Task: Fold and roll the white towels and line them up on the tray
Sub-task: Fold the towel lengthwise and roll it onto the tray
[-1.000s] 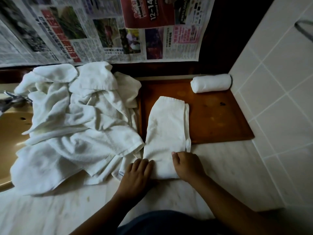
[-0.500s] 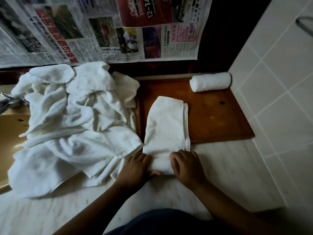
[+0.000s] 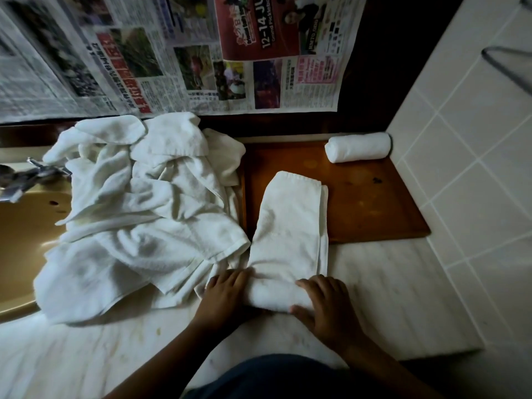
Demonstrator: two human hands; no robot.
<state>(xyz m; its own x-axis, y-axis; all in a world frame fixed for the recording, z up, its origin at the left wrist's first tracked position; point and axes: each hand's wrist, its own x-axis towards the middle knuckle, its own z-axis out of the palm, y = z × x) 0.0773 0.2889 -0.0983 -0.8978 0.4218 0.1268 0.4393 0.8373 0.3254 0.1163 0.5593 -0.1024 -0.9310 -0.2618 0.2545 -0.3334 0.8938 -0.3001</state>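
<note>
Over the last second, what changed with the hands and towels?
The left hand and right hand rolled the near end of the folded towel away from the person, toward the tray: flat before, it is now a thick roll under their curled fingers. The towel's far end, the finished roll at the tray's back corner and the towel pile stayed put.

Towels [image 3: 149, 214]: white terry cloth, nubbly. Tray [image 3: 371, 203]: brown wood, satin sheen. Counter [image 3: 388, 289]: pale marble-like, smooth. Wall [image 3: 472, 156]: glazed tile. Newspaper [image 3: 178, 53]: printed paper.
</note>
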